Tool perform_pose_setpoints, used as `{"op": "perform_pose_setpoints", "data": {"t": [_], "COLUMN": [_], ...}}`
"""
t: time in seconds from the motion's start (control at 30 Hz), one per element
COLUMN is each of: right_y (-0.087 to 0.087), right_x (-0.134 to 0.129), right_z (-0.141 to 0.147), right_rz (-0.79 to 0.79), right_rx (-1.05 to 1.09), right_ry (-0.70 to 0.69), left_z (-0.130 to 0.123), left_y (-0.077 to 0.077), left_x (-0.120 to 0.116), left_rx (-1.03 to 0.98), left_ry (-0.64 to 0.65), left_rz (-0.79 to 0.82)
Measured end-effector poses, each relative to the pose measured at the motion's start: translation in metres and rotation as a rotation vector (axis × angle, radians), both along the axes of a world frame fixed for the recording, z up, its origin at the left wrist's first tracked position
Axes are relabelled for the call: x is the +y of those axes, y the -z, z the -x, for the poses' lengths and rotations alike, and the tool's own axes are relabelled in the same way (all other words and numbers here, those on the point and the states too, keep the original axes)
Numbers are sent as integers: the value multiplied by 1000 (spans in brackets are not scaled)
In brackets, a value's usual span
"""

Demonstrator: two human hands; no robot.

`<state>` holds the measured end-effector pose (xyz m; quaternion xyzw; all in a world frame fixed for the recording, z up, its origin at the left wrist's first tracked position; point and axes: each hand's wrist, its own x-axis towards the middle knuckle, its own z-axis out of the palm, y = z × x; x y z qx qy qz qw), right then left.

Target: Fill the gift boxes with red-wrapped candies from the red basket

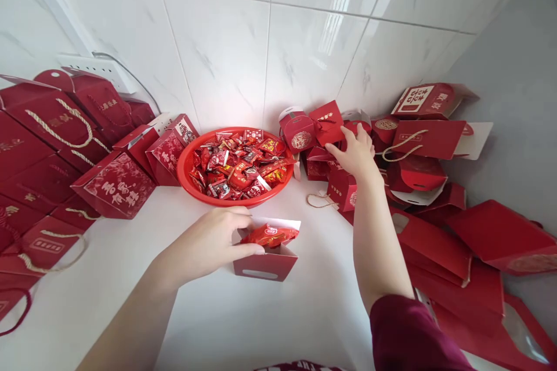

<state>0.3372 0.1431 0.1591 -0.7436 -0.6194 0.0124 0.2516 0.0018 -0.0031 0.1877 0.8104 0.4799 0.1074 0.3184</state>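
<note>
My left hand (220, 239) grips the left side of a small red gift box (266, 265), its thumb along the near wall. The box stands open at the top on the white table. Red-wrapped candy (270, 235) fills it and pokes above the rim. Farther back on the right, my right hand (354, 149) reaches over a pile of red boxes with its fingers apart. Its thumb is beside a red box with a bow (326, 122); whether it touches that box I cannot tell. Another red box (360, 126) lies under its fingertips, partly hidden.
A red plastic basket (186, 182) of wrapped candies stands against the tiled wall. Red gift boxes with rope handles (47, 243) are stacked at left. More red boxes (429, 138) and flattened ones (461, 284) crowd the right side. A power strip (98, 71) sits behind the left stack.
</note>
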Motion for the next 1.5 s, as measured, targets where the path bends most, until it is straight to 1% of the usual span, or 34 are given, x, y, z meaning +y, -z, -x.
{"op": "perform_pose_setpoints", "data": {"t": [0.1, 0.17, 0.23, 0.3, 0.33, 0.4, 0.47, 0.5, 0.53, 0.6, 0.63, 0.67, 0.7, 0.73, 0.77, 0.8, 0.83, 0.9, 0.93, 0.97, 1.0, 1.03, 1.07, 1.1, 1.13, 1.17, 1.23, 1.27, 1.3, 1.33, 1.4, 1.47, 1.5], "right_y": [22, 34, 42, 44, 42, 37, 36, 39, 45, 64, 75, 85, 92, 96, 96, 92, 84, 62, 51, 40, 30, 24, 19, 18, 18, 21, 32, 40, 48, 57, 75, 93, 100], "right_x": [-27, -44, -56, -61, -63, -64, -63, -61, -58, -51, -47, -44, -42, -43, -45, -50, -58, -80, -94, -110, -128, -148, -168, -188, -207, -225, -254, -264, -272, -276, -277, -269, -264], "right_z": [-10, -19, -28, -34, -35, -31, -15, -4, 10, 41, 55, 66, 74, 78, 77, 71, 62, 35, 19, 2, -16, -33, -49, -64, -78, -90, -109, -117, -122, -126, -128, -121, -113], "right_rz": [154, 278, 337, 323, 293, 203, 96, 42, -2, -66, -47, 10, 72, 121, 157, 170, 170, 155, 192, 261, 343, 406, 426, 413, 352, 314, 273, 269, 289, 323, 401, 439, 443], "right_rx": [-54, -66, -53, -42, -34, 9, 74, 99, 110, 120, 138, 150, 154, 176, 201, 220, 226, 152, 79, 24, 7, 24, 29, 16, -1, 9, 95, 152, 207, 259, 314, 385, 452], "right_ry": [13, 62, 130, 160, 144, 52, -61, -95, -109, -62, -68, -128, -233, -305, -355, -374, -368, -334, -340, -329, -262, -113, 57, 199, 314, 443, 727, 846, 930, 965, 947, 829, 735], "left_z": [0, 0, -1, -1, -1, -1, -1, -1, -1, -1, -1, -1, -1, -1, -1, -1, -1, -1, -1, -1, -1, -1, -1, -1, -1, -1, -1, 0, 0, 0, 0, 1, 1], "left_y": [1, 2, 3, 4, 4, 4, 3, 3, 3, 3, 3, 3, 4, 4, 4, 4, 4, 3, 3, 2, 2, 2, 2, 3, 3, 4, 6, 7, 8, 8, 10, 11, 12], "left_x": [1, 3, 4, 4, 4, 4, 3, 3, 3, 4, 5, 6, 7, 8, 8, 9, 10, 11, 11, 11, 11, 11, 12, 12, 12, 13, 14, 15, 15, 15, 15, 16, 16], "left_rx": [-14, -18, -21, -24, -25, -21, -12, -7, -4, 2, 4, 3, 0, -4, -6, -4, 2, 25, 37, 49, 60, 70, 78, 85, 91, 97, 106, 108, 108, 104, 87, 66, 56], "left_ry": [11, 28, 37, 29, 25, 17, 12, 13, 16, 30, 36, 42, 46, 50, 54, 58, 62, 69, 70, 69, 66, 63, 60, 59, 60, 62, 67, 68, 69, 71, 76, 86, 90], "left_rz": [7, -2, -21, -38, -40, -29, -16, -13, -14, -26, -34, -42, -49, -55, -58, -61, -62, -65, -64, -63, -62, -60, -61, -64, -71, -79, -97, -106, -112, -116, -127, -134, -137]}}
